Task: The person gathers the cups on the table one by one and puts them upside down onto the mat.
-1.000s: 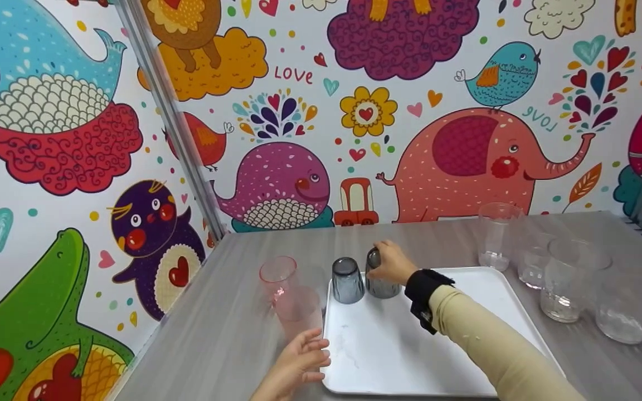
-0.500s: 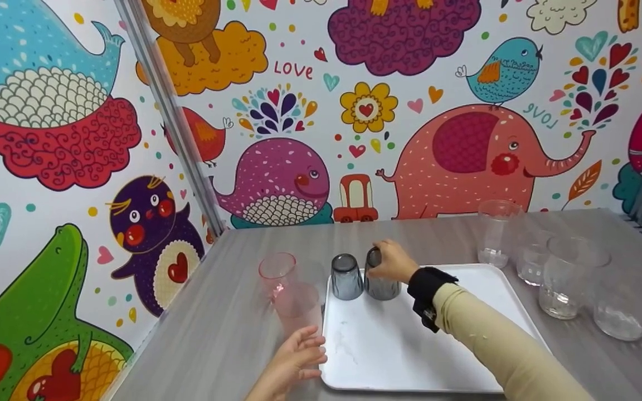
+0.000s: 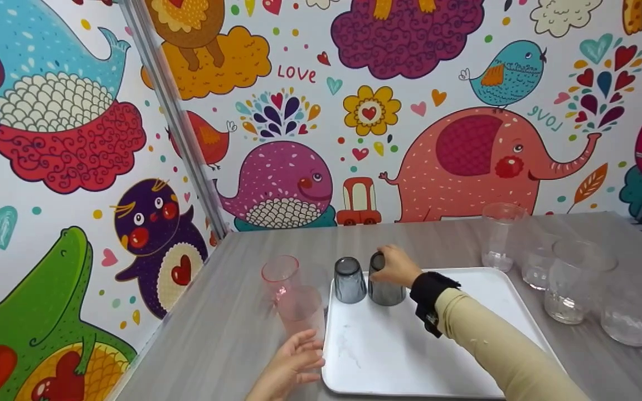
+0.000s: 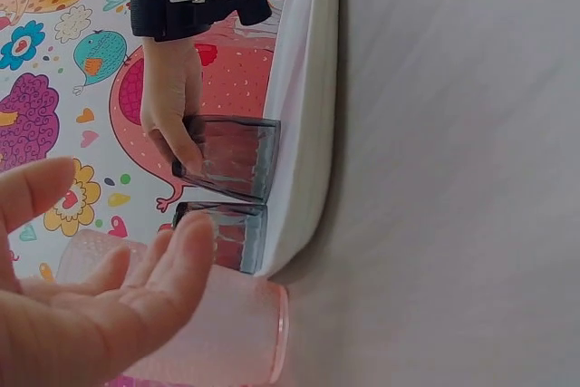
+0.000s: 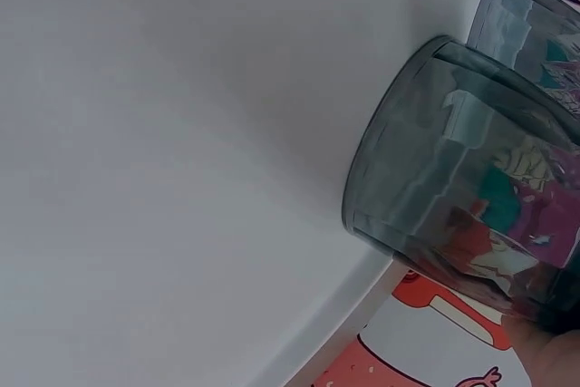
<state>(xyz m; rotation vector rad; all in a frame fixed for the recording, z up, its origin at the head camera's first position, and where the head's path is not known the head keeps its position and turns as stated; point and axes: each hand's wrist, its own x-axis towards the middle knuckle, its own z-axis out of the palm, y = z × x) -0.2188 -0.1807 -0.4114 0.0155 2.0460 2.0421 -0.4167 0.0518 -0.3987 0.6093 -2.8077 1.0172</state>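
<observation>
My right hand (image 3: 402, 269) grips a smoky grey drinking glass (image 3: 386, 291) near its raised base. The glass is upside down, its rim at the white tray (image 3: 427, 356); whether it bears fully on the tray I cannot tell. Beside it, to the left, a matching grey glass (image 3: 349, 285) stands inverted in the tray's far left corner. My left hand (image 3: 290, 362) hovers at the tray's left edge with relaxed, spread fingers and holds nothing. It is nearest to a frosted pink glass (image 4: 231, 324), which it partly covers in the left wrist view.
Behind the frosted glass stands a clear pink-rimmed glass (image 3: 280, 281). Several clear glasses, one of them a wide one (image 3: 569, 303), line the tray's right side on the grey table (image 3: 204, 340). A patterned wall (image 3: 293, 122) closes off the back and left.
My right hand has shifted the held grey glass slightly towards me, relative to the glass beside it. The left hand keeps nearly the same place.
</observation>
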